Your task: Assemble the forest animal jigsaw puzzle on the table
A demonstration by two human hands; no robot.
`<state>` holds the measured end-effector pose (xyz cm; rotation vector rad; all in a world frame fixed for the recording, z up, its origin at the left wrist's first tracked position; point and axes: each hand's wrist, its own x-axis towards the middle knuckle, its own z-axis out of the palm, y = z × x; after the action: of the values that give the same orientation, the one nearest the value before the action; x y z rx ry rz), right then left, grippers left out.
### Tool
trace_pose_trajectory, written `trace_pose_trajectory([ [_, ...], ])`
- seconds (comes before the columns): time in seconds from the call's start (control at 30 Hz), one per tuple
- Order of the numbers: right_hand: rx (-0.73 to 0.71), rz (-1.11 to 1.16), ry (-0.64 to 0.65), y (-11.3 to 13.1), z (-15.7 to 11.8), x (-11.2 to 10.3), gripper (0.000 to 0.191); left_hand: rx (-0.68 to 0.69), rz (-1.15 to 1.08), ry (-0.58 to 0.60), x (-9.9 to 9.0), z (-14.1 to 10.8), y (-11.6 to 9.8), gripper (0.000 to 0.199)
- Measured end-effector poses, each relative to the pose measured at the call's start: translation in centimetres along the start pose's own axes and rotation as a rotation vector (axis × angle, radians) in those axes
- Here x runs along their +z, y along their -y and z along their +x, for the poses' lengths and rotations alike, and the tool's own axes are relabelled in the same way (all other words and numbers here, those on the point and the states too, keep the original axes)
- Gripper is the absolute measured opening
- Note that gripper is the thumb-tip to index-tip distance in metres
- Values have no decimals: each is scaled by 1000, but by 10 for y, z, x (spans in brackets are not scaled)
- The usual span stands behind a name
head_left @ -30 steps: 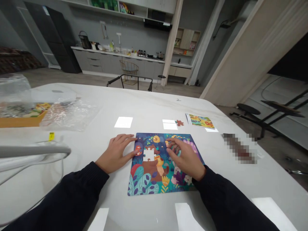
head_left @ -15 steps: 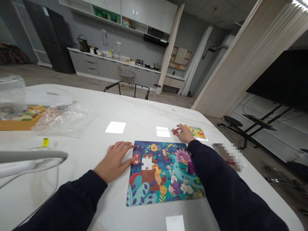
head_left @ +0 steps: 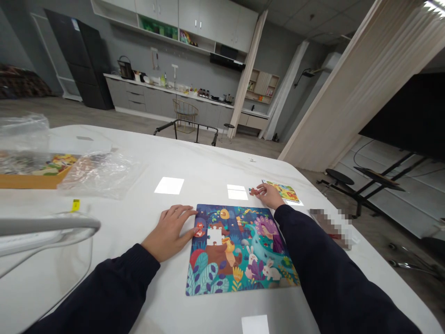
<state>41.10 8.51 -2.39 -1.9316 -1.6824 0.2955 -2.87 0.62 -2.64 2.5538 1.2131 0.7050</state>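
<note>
A colourful animal puzzle (head_left: 257,260) lies on the white table, with one white gap at its upper left, over the brown bear. My left hand (head_left: 172,232) rests at the puzzle's left edge, fingers apart, fingertips touching the border. Beyond the puzzle's top edge, my right hand (head_left: 269,195) pinches a small brown puzzle piece (head_left: 254,191) between thumb and fingers, at table level. Just behind that hand lies a yellow picture card (head_left: 288,192), partly covered by it.
At the left are an orange box (head_left: 34,180) of pieces, crumpled clear plastic (head_left: 100,174) and a grey curved bar (head_left: 52,226) with a cable. A blurred-out item (head_left: 332,227) lies at the right. A chair (head_left: 187,125) stands beyond the table (head_left: 167,157).
The whole view has shifted slightly, moving things a little to the right. Both hands keep about the same places, and the brown piece remains in my right fingers.
</note>
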Motion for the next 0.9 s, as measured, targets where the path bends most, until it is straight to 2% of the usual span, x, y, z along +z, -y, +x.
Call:
trace_pose_trajectory([
  [0.17, 16, 51, -28, -4, -5, 6, 32, -1, 1, 7, 1, 0, 1, 38],
  [0.4, -30, 26, -30, -5, -3, 0, 48, -9, 5, 15, 0, 0, 1, 37],
  [0.67, -85, 36, -21, 4, -6, -1, 39, -6, -8, 6, 2, 0, 2, 38],
  [0.8, -121, 58, -40, 23, -17, -11, 35, -8, -19, 7, 0, 0, 1, 38],
  [0.9, -176, 98, -17, 60, -45, -14, 31, -9, -19, 9, -2, 0, -2, 37],
])
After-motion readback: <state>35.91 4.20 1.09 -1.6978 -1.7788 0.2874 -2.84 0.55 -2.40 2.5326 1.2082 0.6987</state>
